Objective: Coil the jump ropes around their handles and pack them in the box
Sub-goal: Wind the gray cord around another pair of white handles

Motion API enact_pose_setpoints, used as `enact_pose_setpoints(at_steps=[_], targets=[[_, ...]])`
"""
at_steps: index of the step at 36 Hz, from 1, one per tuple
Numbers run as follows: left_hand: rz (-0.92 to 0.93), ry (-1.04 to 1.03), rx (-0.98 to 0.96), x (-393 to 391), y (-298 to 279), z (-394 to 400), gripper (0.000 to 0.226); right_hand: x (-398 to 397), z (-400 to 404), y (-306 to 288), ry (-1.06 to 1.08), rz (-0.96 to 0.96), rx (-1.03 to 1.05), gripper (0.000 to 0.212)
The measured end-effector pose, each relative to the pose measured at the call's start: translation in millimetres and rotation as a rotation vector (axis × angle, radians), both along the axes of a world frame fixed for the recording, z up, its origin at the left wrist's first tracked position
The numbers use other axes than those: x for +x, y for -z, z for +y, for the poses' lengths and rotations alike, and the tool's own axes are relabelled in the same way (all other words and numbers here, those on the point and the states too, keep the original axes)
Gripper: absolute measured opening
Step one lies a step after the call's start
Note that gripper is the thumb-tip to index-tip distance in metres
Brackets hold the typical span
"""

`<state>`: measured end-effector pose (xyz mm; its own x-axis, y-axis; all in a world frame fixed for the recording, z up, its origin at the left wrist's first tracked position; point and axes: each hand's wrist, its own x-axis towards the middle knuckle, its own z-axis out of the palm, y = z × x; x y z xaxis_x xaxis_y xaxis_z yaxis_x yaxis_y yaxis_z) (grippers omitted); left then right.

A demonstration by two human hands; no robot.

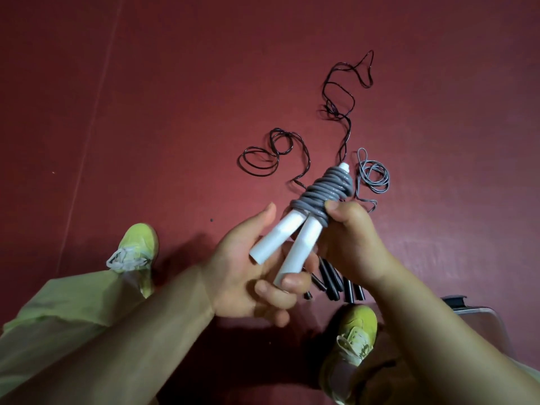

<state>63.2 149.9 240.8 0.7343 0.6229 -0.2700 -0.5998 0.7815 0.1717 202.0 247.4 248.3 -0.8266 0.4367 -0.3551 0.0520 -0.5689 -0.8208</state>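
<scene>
Head view, looking down at a dark red floor (146,83): two hands, two yellow-green shoes, and jump ropes in two colours. One grey rope (324,190) is partly wound round a pair of white handles (287,242); the rest of it trails off to a loose grey coil (374,173) lying on the floor just beyond. Black rope (336,92) lies in loose loops and squiggles farther out; how many black ropes there are cannot be told. Several black handles (333,280) show below the hands, mostly hidden by them, so their count is unclear.

The left hand (251,267) cradles the bare lower ends of the two white handles, fingers curled under and round them, thumb raised. The right hand (350,238) pinches the grey windings at their lower edge, thumb on top. The wound part sticks out up and away past both hands.

A grey case or box (479,314) is cut off by the right forearm at the lower right. The left shoe (140,247) pokes out from a light green trouser leg (58,311); the right shoe (353,337) is partly covered.
</scene>
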Motion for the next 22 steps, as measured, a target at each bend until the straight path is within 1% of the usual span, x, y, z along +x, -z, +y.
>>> enact_pose_setpoints(at_steps=[3,6,8,10,11,15,18,20,22], targets=[[0.141,-0.007,-0.089,-6.7,-6.3,3.4,0.072,1.6,2.5,2.2,-0.057,-0.085,0.040,0.057],[0.283,-0.050,-0.185,-8.0,-12.9,6.3,0.073,0.8,4.3,2.6,-0.110,-0.207,0.161,0.076],[0.371,-0.061,-0.211,-8.1,-13.6,7.7,0.074,0.8,3.9,0.0,-0.111,-0.284,0.211,0.073],[0.497,-0.052,-0.200,-8.3,-12.5,9.2,0.073,2.5,4.6,-1.6,-0.115,-0.356,0.256,0.062],[0.571,-0.043,-0.188,-8.6,-12.3,9.9,0.071,3.9,4.8,-2.8,-0.134,-0.396,0.295,0.061],[0.885,0.002,-0.124,-9.5,-15.1,10.8,0.072,6.5,4.0,-7.3,-0.192,-0.483,0.359,0.061],[1.095,-0.008,-0.078,-9.1,-17.8,12.2,0.072,4.9,3.2,-5.6,-0.200,-0.520,0.387,0.070],[1.243,-0.016,-0.025,-9.1,-17.1,13.2,0.069,3.5,2.0,-1.8,-0.187,-0.567,0.418,0.067],[1.346,-0.012,0.028,-9.1,-15.0,14.1,0.066,2.3,-0.1,2.7,-0.173,-0.630,0.492,0.066]])
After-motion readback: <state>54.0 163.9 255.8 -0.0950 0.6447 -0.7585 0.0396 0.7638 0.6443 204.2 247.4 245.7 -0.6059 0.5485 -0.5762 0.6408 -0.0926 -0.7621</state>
